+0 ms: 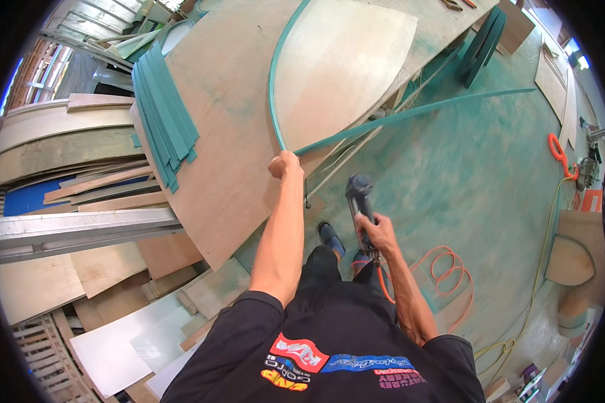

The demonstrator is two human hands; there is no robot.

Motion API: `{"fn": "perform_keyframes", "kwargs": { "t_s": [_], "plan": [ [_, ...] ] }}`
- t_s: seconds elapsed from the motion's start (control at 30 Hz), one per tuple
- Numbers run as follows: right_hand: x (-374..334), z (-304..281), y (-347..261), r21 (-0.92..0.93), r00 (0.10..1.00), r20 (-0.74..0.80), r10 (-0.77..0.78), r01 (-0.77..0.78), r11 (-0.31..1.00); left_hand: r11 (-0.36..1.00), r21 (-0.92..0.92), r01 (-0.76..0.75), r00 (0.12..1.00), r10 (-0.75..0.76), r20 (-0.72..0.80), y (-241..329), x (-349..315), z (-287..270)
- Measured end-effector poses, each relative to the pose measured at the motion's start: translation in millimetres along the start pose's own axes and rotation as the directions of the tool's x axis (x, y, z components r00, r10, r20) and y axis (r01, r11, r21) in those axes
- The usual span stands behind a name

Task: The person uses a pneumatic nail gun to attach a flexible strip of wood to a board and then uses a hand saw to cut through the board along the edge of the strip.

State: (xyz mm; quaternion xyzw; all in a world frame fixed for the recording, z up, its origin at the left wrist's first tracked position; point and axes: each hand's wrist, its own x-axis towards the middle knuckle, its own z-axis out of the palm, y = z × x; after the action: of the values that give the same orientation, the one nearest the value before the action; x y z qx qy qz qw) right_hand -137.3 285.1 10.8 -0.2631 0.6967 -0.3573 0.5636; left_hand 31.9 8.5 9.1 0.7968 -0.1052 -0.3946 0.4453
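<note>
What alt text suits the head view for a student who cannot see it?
A person's left hand closes over the converging ends of two teal strips beside a pale panel on a wooden worktop; the right hand holds a dark tool with an orange hose.

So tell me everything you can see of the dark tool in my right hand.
The dark tool looks like an air-powered nailer or stapler, black and grey, seemingly metal or hard plastic. It has a bulky, rounded head and a slimmer body. The right hand wraps around it, hiding part of the grip. An orange hose runs from its near end. It is held above the green-stained floor, head pointing away from the wearer.
</note>
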Motion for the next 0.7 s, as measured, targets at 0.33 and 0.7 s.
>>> {"fn": "perform_keyframes", "kwargs": {
  "t_s": [0.33,0.7],
  "plan": [
    [39.7,46.9,-43.4,0.852,0.992,-0.085,0.098,0.021,0.523,0.999,-0.047,-0.015,1.0,0.015,0.002,10.5,-4.1,-4.5],
    [61.5,168.5,-46.9,0.925,0.976,-0.196,0.095,0.152,0.348,0.995,-0.086,-0.044,0.957,0.067,0.283,6.9,-11.8,-21.8]
  ]
}}
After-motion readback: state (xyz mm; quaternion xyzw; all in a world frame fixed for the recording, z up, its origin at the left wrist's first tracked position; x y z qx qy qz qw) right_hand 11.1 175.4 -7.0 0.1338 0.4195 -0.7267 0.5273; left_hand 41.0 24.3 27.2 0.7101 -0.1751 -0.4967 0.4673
